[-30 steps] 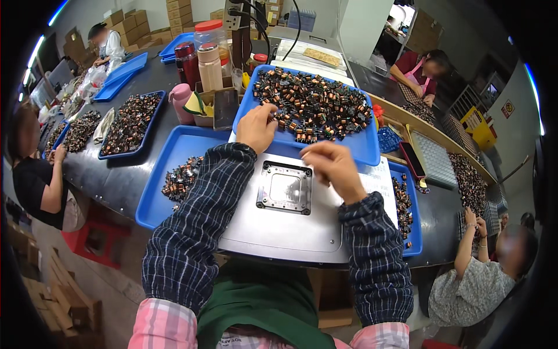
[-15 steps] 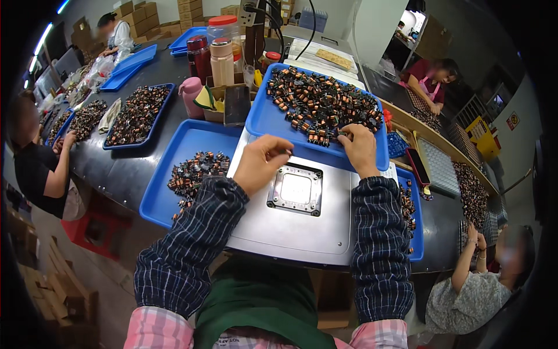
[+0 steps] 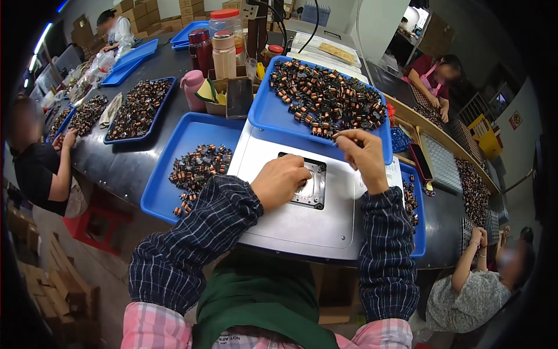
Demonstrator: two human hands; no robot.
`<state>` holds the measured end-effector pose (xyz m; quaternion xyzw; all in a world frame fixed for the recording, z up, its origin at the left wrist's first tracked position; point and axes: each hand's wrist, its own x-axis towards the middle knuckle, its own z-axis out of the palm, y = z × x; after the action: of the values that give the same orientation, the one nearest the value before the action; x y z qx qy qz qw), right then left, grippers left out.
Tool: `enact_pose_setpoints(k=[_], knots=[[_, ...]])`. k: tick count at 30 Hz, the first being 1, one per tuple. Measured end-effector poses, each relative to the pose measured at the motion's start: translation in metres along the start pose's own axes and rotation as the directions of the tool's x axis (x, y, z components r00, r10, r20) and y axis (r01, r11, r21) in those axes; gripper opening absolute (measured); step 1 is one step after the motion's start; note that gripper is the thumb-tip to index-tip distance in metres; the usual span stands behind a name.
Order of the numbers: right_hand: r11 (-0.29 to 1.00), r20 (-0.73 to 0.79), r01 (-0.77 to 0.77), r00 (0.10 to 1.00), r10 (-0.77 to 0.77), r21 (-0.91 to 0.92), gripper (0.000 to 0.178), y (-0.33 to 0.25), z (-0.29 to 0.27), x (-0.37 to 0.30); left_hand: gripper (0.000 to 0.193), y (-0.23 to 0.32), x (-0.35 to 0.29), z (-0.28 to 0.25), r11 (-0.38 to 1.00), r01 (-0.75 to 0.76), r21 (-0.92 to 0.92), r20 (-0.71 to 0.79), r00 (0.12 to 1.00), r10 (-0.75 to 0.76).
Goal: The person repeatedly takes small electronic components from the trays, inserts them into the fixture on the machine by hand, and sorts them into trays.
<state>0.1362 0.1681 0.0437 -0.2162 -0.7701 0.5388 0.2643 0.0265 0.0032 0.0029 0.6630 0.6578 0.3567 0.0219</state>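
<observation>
My left hand (image 3: pixel 281 181) is closed over the lit square window (image 3: pixel 314 185) of a silver metal box (image 3: pixel 296 232). Its fingertips point down at the glass, and whatever they pinch is hidden. At the front rim of a raised blue tray (image 3: pixel 268 118), my right hand (image 3: pixel 363 156) has thumb and forefinger pressed together; anything between them is too small to name. The tray holds a heap of small copper-wound coils (image 3: pixel 328 96) with black ends. Part of the window's dark frame is covered by my left hand.
Left of the box, a blue tray (image 3: pixel 168 139) holds more coils; another blue tray (image 3: pixel 419 232) lies partly behind my right sleeve. Bottles (image 3: pixel 224 58) and a pink flask (image 3: pixel 193 90) stand behind. Co-workers sit on both sides, one at the lower right (image 3: pixel 474 291).
My left hand has moved down and right onto the lit window. My right hand has drawn slightly back from the coil heap to the tray's rim, fingers pinched.
</observation>
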Motion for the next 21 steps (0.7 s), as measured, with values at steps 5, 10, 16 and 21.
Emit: enact_pose_setpoints(k=[5,10,16,21], knots=[[0.980,0.213,0.131,0.972,-0.096,-0.153,0.012,0.005,0.019,-0.017,0.013,0.001,-0.003,-0.004,0.997,0.003,-0.071,-0.041,0.999,-0.006],[0.945,0.354,0.174,0.933,-0.068,-0.278,0.014,0.001,0.029,-0.030,0.016,-0.006,-0.025,-0.030,0.942,0.178,-0.286,-0.287,0.922,-0.261],[0.910,0.398,0.261,0.909,-0.121,-0.320,0.015,-0.004,0.036,-0.035,0.013,-0.050,-0.086,-0.059,0.881,0.430,-0.195,-0.495,0.732,-0.467],[0.808,0.426,0.398,0.881,-0.205,-0.435,0.014,-0.003,0.041,-0.035,0.017,-0.063,-0.081,-0.062,0.860,0.510,-0.033,-0.477,0.748,-0.462]])
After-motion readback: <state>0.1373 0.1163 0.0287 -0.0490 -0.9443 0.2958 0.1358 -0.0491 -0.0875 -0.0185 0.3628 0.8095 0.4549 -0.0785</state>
